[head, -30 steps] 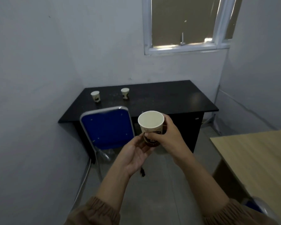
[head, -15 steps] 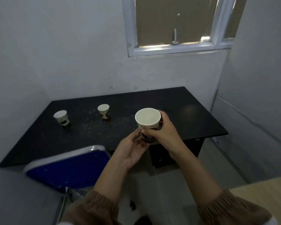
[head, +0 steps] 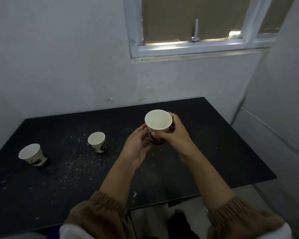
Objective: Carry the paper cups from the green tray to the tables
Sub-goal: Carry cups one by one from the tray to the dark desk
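A white paper cup (head: 158, 124) with a dark printed band is upright above the middle of the black table (head: 214, 152). My right hand (head: 175, 135) grips its side, fingers curled round it. My left hand (head: 136, 147) lies with relaxed fingers against the cup's left lower side and base. Two more paper cups stand on the table: one (head: 97, 142) left of my hands, another (head: 31, 154) near the left edge. The green tray is out of view.
White specks are scattered over the left half of the black table. A grey wall and a white-framed window (head: 193, 44) rise behind the table, and another wall closes in on the right. Floor (head: 148, 219) shows below the table's front edge.
I have come right up to the black table, and the cup now hangs over its middle. The blue chair has dropped out of view. Both hands keep the same hold.
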